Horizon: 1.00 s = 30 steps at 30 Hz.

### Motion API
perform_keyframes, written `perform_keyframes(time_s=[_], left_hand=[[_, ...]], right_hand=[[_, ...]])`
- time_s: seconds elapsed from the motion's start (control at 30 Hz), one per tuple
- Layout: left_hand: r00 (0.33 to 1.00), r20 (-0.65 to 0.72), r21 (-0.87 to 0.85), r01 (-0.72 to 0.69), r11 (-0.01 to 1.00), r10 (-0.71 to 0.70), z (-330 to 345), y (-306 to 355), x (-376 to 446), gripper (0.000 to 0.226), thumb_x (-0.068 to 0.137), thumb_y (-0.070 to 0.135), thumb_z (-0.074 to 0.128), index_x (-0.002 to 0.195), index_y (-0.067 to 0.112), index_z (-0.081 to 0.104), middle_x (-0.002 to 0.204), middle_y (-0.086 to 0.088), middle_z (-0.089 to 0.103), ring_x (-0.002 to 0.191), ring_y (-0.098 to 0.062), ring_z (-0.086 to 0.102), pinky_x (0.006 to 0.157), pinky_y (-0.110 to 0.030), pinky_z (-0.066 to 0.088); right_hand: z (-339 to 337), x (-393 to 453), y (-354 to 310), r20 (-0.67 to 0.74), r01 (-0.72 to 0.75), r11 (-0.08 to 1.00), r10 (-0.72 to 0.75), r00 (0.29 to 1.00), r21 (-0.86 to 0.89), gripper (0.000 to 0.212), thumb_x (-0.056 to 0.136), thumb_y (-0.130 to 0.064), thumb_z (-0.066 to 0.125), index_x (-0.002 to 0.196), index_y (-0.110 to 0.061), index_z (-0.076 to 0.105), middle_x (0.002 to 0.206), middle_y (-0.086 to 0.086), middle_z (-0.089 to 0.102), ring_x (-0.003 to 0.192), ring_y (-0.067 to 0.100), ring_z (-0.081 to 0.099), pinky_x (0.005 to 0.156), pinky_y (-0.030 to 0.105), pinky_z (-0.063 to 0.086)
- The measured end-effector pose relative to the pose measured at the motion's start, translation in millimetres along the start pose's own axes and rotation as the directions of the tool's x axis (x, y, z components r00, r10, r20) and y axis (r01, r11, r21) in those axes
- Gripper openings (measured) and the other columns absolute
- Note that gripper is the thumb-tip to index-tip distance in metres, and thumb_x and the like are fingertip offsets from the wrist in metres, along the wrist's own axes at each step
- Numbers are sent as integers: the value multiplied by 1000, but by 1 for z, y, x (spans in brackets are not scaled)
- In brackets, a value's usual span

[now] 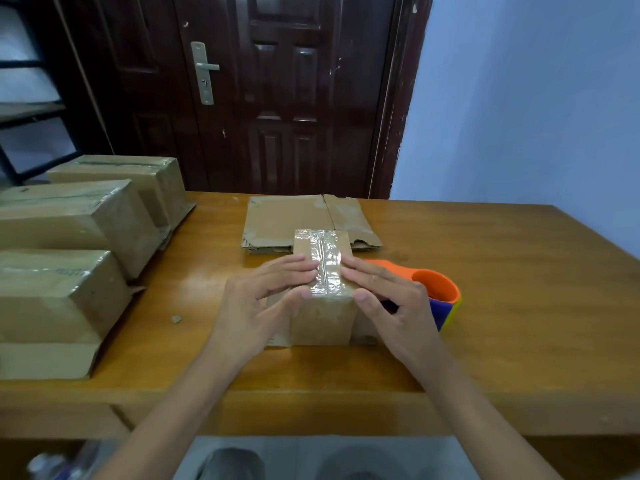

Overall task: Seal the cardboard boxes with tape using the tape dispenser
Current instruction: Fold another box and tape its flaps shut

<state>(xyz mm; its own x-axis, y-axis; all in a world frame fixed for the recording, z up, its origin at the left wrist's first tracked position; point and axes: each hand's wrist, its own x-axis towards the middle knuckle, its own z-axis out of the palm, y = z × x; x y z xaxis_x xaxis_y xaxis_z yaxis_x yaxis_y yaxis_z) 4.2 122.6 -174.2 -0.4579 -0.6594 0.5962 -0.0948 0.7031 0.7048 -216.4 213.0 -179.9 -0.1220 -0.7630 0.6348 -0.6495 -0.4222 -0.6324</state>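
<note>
A small cardboard box (322, 317) stands in the middle of the wooden table (519, 271), with a strip of clear tape (323, 258) running along its top seam. My left hand (263, 299) lies on the box's left side, its straight fingers pressing the top beside the tape. My right hand (388, 299) presses the top from the right in the same way. An orange, blue and yellow tape dispenser (440, 292) rests on the table just right of the box, partly hidden behind my right hand.
Three larger taped cardboard boxes (79, 216) line the table's left side. A flattened piece of cardboard (294, 216) lies behind the small box. A small scrap (176, 319) sits left of my left hand. A dark door stands beyond the table.
</note>
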Motion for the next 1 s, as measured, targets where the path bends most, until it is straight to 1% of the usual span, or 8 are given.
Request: perform_keyframes(time_s=[0.1,0.27,0.4,0.53,0.6,0.73,0.83,1.0], left_hand=[[998,-54,37,16,999,-14,4,3,0,32,89,36,77,117,22,80,123,18,74,126,6,62,104,-19,52],[996,-28,102,-84,991,88,5,-5,-4,40,89,32,76,124,14,76,132,10,71,132,4,58,111,-15,44],[979,-53,206,-181,962,195,12,-10,-8,38,95,34,70,126,13,75,134,7,69,134,3,57,112,-19,45],[980,-146,169,-112,979,137,19,-2,-10,43,89,42,76,122,15,77,129,9,71,129,4,60,107,-22,51],[977,-173,177,-91,980,122,23,0,-10,43,89,44,74,121,15,77,128,9,71,127,5,61,105,-23,53],[978,-122,214,-139,967,168,20,-4,-11,37,97,40,67,123,16,77,129,7,72,131,3,60,109,-21,50],[982,-109,189,-135,973,157,20,-7,-13,34,102,34,63,128,16,75,135,6,70,134,0,58,111,-23,49],[975,-58,243,-195,950,215,22,-15,-20,36,110,23,53,144,20,64,150,5,60,144,-10,51,114,-27,47]], right_hand=[[6,3,-3,-72,-4,999,1,997,-45,34,98,-36,68,125,-18,76,135,-11,70,124,-2,64,100,21,55],[6,0,4,-32,89,991,-93,995,-96,35,98,-30,70,127,-12,75,138,-4,68,124,-2,64,96,12,52],[10,-3,12,-55,159,962,-176,983,-223,36,103,-37,64,128,-12,74,139,-4,68,124,1,65,92,23,59],[19,-5,10,-119,135,960,-168,979,-247,48,99,-53,66,124,-13,75,136,-5,70,118,4,68,87,31,63],[23,-5,5,-148,99,965,-137,979,-242,49,95,-54,70,124,-14,75,134,-6,71,117,3,69,88,28,62],[25,-6,-2,-138,38,984,-63,988,-174,51,97,-51,65,130,-13,73,131,-13,69,113,-1,69,86,18,60],[23,-9,0,-119,52,982,-75,990,-184,39,103,-40,62,130,-13,72,137,-11,67,116,-4,67,89,11,54],[25,-14,-1,-100,28,981,-48,994,-194,35,108,-37,53,134,-19,68,144,-15,63,125,-8,60,99,11,49]])
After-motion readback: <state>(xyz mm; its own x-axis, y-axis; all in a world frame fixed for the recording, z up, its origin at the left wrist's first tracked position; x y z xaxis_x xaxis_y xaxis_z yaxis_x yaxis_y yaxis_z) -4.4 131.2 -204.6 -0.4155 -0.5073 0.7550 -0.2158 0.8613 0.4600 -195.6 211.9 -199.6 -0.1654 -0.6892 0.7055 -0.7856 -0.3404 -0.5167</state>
